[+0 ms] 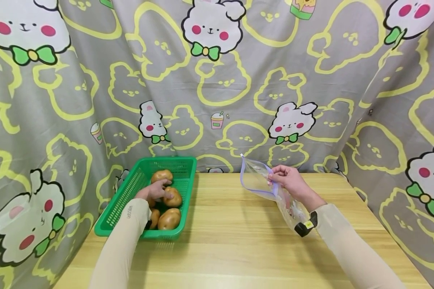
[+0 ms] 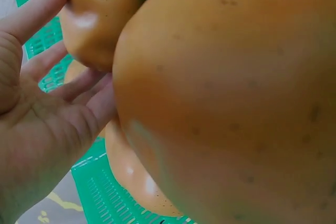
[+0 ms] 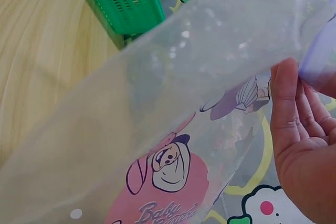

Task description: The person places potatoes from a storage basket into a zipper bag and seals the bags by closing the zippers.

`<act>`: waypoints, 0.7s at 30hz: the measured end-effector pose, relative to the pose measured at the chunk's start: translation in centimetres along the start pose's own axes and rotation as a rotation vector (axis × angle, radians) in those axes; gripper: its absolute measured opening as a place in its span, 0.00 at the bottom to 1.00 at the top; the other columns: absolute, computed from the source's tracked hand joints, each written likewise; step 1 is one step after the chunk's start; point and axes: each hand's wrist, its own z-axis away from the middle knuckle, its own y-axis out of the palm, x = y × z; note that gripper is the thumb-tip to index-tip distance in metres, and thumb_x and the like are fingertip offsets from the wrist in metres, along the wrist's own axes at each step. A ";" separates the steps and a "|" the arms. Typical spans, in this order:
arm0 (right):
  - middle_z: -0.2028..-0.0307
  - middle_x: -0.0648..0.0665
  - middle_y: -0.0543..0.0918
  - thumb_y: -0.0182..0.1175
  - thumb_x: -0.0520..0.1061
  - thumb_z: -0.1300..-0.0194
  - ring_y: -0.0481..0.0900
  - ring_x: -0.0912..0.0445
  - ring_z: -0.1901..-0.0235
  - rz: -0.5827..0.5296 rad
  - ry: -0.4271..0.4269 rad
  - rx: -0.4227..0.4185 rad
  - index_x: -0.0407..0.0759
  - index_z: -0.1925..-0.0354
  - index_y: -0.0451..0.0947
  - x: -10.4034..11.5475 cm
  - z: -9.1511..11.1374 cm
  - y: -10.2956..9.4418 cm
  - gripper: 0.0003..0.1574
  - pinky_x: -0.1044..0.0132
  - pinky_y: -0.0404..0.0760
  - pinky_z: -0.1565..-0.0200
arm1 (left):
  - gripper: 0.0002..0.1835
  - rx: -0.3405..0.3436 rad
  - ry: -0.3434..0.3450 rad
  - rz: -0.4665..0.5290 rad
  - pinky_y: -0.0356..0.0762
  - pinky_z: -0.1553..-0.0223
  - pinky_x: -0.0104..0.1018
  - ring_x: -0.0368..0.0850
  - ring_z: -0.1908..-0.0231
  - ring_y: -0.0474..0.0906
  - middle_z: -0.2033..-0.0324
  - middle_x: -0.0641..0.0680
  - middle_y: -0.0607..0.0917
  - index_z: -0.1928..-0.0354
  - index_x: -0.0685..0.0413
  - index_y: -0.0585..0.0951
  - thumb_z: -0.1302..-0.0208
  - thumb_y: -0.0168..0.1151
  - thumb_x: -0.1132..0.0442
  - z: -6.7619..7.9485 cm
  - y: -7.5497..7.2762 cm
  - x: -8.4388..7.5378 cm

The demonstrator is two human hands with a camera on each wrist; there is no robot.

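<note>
My left hand point(image 1: 158, 190) reaches into a green plastic basket point(image 1: 189, 188) holding several brown potatoes. It grips one potato point(image 1: 172, 197), with the thumb on one side and the fingers point(image 2: 86, 82) reaching around the other. Very close to the left wrist camera, another potato point(image 2: 226, 93) fills much of the view. Above the table on the right, my right hand point(image 1: 291, 182) pinches the purple-edged rim of a clear zip bag point(image 1: 254, 176). The bag's mouth gapes toward the left, and its printed body point(image 3: 168, 171) hangs below the hand.
A light wooden table point(image 1: 220, 241) lies beneath everything, with the basket at its left. Behind and at both sides hangs a grey curtain point(image 1: 231, 76) with cartoon prints. A black strap device point(image 1: 305, 226) sits at the right wrist.
</note>
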 end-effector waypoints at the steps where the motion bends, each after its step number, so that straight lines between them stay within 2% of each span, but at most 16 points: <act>1: 0.74 0.49 0.84 0.58 0.37 0.34 0.82 0.60 0.72 0.000 0.000 -0.001 0.26 0.60 0.70 0.0 0.0 0.0 0.12 0.70 0.79 0.71 | 0.37 0.002 -0.014 0.010 0.75 0.58 0.59 0.69 0.47 0.66 0.45 0.79 0.62 0.36 0.72 0.56 0.41 0.64 0.67 0.2 0.1 -0.2; 10: 0.75 0.49 0.84 0.59 0.38 0.35 0.82 0.59 0.72 0.021 0.008 -0.010 0.32 0.62 0.72 -0.3 -0.1 -0.1 0.08 0.70 0.77 0.73 | 0.39 -0.019 0.009 -0.041 0.78 0.62 0.54 0.62 0.53 0.73 0.48 0.75 0.68 0.38 0.75 0.59 0.47 0.69 0.67 -0.2 0.3 0.2; 14: 0.74 0.49 0.84 0.59 0.37 0.35 0.82 0.59 0.72 0.015 0.003 -0.009 0.32 0.62 0.72 -0.3 -0.1 0.0 0.07 0.71 0.77 0.73 | 0.35 -0.035 0.041 -0.081 0.79 0.64 0.50 0.56 0.59 0.75 0.54 0.70 0.73 0.43 0.76 0.63 0.49 0.70 0.68 -0.3 0.3 0.3; 16: 0.74 0.49 0.84 0.59 0.37 0.34 0.82 0.60 0.72 0.011 -0.002 -0.004 0.29 0.61 0.71 -0.2 -0.1 0.0 0.10 0.71 0.77 0.73 | 0.32 -0.039 0.061 -0.094 0.79 0.65 0.49 0.52 0.64 0.76 0.59 0.66 0.75 0.46 0.76 0.65 0.49 0.70 0.68 -0.3 0.3 0.3; 21: 0.75 0.49 0.84 0.59 0.38 0.34 0.82 0.60 0.72 0.021 -0.004 -0.005 0.30 0.61 0.71 -0.3 0.0 -0.1 0.10 0.71 0.76 0.75 | 0.29 -0.042 0.087 -0.097 0.76 0.67 0.43 0.48 0.68 0.73 0.63 0.62 0.75 0.50 0.72 0.66 0.50 0.71 0.68 -0.3 0.3 0.3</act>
